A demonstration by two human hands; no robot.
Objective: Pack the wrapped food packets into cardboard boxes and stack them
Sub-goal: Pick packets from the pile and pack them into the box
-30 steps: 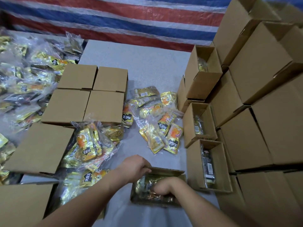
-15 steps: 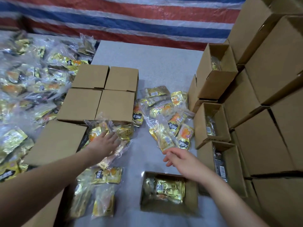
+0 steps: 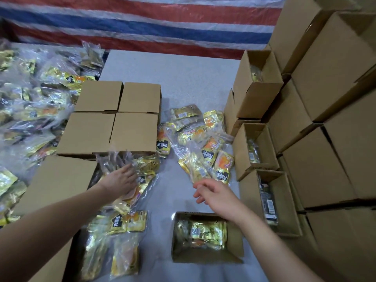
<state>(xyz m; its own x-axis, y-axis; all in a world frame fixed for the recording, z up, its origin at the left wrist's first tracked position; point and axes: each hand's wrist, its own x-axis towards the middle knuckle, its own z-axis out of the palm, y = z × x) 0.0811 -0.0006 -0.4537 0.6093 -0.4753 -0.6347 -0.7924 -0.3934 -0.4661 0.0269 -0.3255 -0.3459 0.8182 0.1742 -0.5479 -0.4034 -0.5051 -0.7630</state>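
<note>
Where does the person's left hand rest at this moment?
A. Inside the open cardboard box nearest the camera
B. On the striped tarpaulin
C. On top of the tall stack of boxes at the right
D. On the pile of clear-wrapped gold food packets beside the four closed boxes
D: the left hand lies flat on the pile of clear-wrapped gold food packets, while the open cardboard box nearest the camera holds only packets.

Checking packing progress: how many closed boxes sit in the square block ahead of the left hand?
4: back left, back right, front left, front right, all touching. More may be hidden underneath.
</note>
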